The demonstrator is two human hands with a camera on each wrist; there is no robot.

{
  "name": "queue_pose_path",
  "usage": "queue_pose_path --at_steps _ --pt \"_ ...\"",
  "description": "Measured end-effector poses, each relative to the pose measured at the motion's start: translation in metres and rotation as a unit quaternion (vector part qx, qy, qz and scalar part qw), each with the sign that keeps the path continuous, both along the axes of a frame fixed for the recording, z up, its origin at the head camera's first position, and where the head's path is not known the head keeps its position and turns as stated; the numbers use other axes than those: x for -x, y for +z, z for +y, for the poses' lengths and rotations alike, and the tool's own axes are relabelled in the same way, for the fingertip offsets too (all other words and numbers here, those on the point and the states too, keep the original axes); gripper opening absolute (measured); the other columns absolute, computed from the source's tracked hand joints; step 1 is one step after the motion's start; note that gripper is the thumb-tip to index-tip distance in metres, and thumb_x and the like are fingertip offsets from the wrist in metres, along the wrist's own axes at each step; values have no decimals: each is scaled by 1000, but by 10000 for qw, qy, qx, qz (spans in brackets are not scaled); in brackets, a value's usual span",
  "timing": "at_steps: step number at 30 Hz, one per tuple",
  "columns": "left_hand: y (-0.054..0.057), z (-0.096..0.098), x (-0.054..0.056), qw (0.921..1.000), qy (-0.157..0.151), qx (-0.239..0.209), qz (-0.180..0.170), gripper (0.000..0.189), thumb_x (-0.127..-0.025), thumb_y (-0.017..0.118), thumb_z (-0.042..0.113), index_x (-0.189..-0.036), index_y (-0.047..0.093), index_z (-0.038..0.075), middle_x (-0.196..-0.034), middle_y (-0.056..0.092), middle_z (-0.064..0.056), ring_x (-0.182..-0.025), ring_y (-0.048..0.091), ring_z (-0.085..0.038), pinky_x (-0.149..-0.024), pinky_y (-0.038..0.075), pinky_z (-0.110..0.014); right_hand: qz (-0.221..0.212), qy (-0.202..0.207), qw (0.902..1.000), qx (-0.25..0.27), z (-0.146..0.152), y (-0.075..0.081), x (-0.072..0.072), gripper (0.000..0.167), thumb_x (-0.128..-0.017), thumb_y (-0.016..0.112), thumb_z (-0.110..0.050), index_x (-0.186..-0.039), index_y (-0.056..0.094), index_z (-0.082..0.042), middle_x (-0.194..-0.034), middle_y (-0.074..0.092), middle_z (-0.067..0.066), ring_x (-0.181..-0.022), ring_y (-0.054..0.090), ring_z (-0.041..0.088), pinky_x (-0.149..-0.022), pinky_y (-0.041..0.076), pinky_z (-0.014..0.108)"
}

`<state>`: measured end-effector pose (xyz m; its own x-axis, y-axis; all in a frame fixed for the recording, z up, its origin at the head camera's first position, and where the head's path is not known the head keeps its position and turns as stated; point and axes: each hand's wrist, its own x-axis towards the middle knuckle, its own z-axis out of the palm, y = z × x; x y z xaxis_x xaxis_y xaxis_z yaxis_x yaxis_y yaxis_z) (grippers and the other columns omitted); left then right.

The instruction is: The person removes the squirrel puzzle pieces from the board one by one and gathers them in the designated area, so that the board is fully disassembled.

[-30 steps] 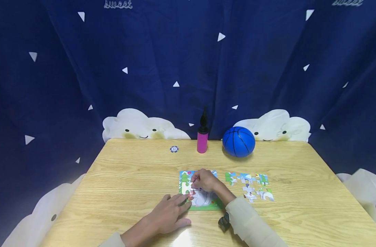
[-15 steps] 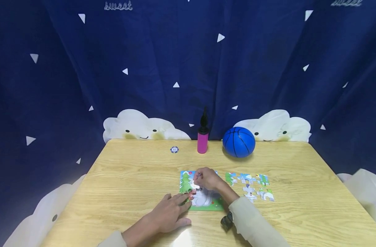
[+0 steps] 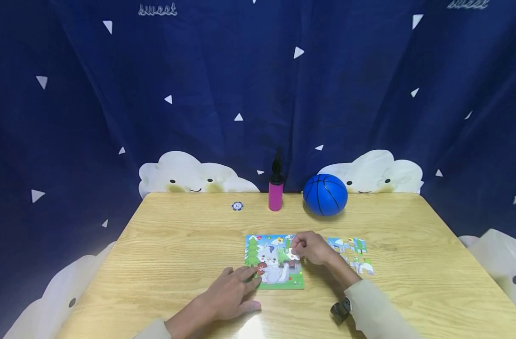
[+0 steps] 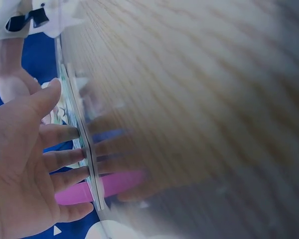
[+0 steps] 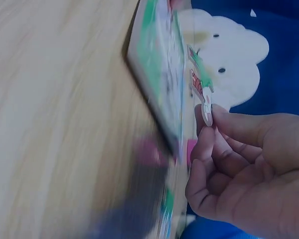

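Observation:
My left hand (image 3: 230,294) lies at the left front of a jigsaw puzzle (image 3: 292,284), its straight fingers touching the edge and the brown nut in the picture. A grey-white animal with a purple tuft is visible on the puzzle. Over the puzzle's right side, my right hand (image 3: 312,247) pinches a puzzle piece (image 5: 206,99) between thumb and forefinger. Seen from the right wrist, that piece is white, green and brown and is held clear of the board. Left fingertips (image 4: 78,155) meet the board's edge in the left wrist view.
Several loose puzzle pieces (image 3: 363,267) lie right of the board, partly hidden by the right hand. Behind stand a blue ball (image 3: 325,195) and a pink pump with a black top (image 3: 276,195). A blue-and-white chip (image 3: 237,206) lies at the back.
My right hand has lifted the puzzle piece off the left part of the board and carried it to the right side, uncovering the animal's face. The left hand stays put.

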<state>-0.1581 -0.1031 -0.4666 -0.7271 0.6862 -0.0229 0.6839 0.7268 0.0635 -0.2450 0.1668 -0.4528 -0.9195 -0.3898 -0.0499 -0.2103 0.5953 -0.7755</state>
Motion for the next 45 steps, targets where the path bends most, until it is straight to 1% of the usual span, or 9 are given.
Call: queue_pose_path --at_steps 7,15,19,24,27,32,37,42,45 --pt "-2 1 0 10000 -11 -32 -13 66 -92 40 62 -138 50 18 -147 44 -10 -133 45 -27 -99 43 -51 -104 -7 9999 58 40 1 -6 5 -86 57 0 -86 62 1 -67 57 4 -59 47 11 -48 35 19" --pt "1 1 0 10000 -18 -3 21 65 -92 40 62 -138 51 17 -146 45 -10 -132 46 -27 -98 44 -51 -37 -101 9996 -269 64 1 -12 7 -86 56 1 -84 62 -1 -64 58 6 -54 46 9 -45 34 19" --pt "2 1 0 10000 -8 22 5 66 -92 39 62 -138 50 17 -146 45 -11 -132 46 -29 -98 44 -51 -22 -204 9989 -425 67 -1 -13 6 -85 57 0 -83 62 -2 -63 57 4 -55 47 9 -47 37 21" --pt "2 1 0 10000 5 11 -16 66 -92 40 62 -138 50 17 -146 45 -11 -132 46 -29 -98 44 -51 -200 -634 9960 -590 67 -2 -13 6 -82 61 -1 -77 63 -3 -62 56 1 -55 46 10 -47 36 20" --pt "2 1 1 10000 2 -15 -22 65 -92 40 62 -138 50 17 -146 45 -11 -132 46 -29 -98 44 -51 -228 -771 9945 -673 66 -4 -13 7 -80 62 1 -75 64 -3 -61 57 2 -55 47 12 -48 37 21" --pt "-1 1 1 10000 -3 -76 -50 66 -92 40 62 -137 51 16 -146 45 -11 -132 45 -28 -98 44 -52 -12 -755 9926 -954 61 -7 -15 11 -78 62 4 -71 64 -4 -58 58 1 -52 48 11 -49 39 23" --pt "-3 1 1 9999 -6 -88 -82 66 -92 38 64 -137 51 17 -146 45 -11 -132 45 -29 -97 44 -53 187 -848 9876 -1309 57 -8 -15 11 -78 69 1 -71 65 -6 -61 60 0 -56 50 11 -53 43 24" --pt "-1 1 2 9997 -2 -188 -182 67 -91 37 65 -137 51 17 -146 45 -12 -132 45 -30 -97 44 -54 169 -1028 9845 -1408 54 -7 -14 11 -77 71 -1 -71 63 -6 -62 60 0 -56 51 12 -53 43 24" --pt "0 1 2 9995 -23 -255 -194 67 -91 38 64 -138 51 17 -146 45 -12 -132 44 -30 -97 43 -54 201 -955 9866 -1308 51 -5 -14 11 -79 70 -2 -71 63 -6 -61 60 1 -54 51 11 -52 42 24"
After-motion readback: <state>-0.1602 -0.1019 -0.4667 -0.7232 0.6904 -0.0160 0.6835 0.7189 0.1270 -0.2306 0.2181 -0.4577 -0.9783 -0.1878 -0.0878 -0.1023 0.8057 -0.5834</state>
